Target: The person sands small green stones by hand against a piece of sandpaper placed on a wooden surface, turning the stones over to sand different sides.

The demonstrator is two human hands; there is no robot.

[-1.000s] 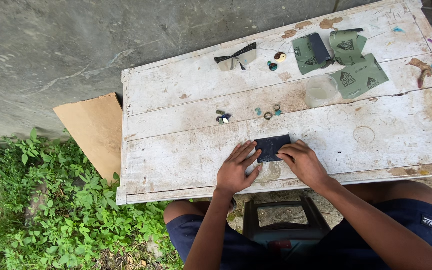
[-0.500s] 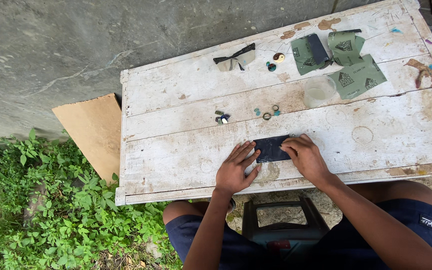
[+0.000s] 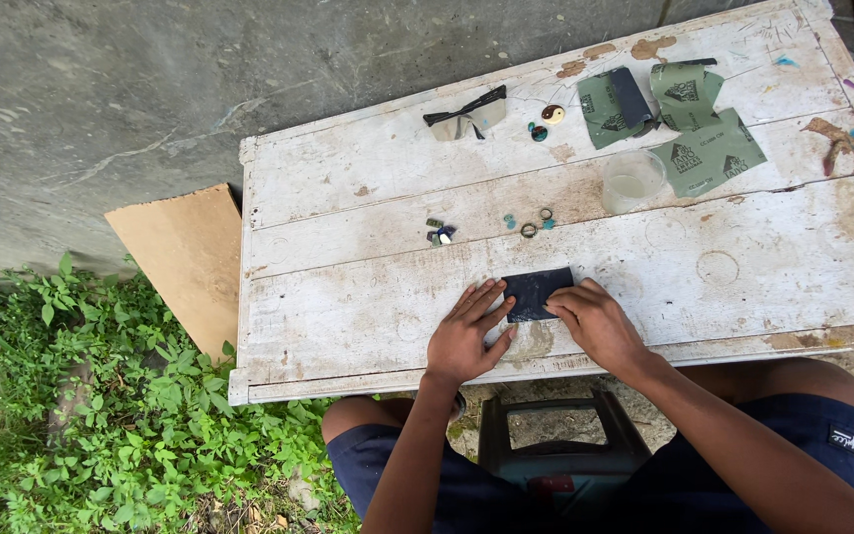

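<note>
Sandpaper sheet (image 3: 536, 292) — flat between left hand (image 3: 465, 338) and right hand (image 3: 597, 324), touching both.

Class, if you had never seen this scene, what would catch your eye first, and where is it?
First, the left hand and right hand pressing a dark rectangular abrasive sheet flat at the near edge of the worn white wooden table. Next, the green folded sheets at the far right corner, and black-framed safety glasses along the far edge.

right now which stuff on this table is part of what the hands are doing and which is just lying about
In hand: dark sandpaper sheet, pinned by left hand and right hand.

Lying about: safety glasses, green sandpaper sheets, plastic cup, small rings, cardboard.
</note>
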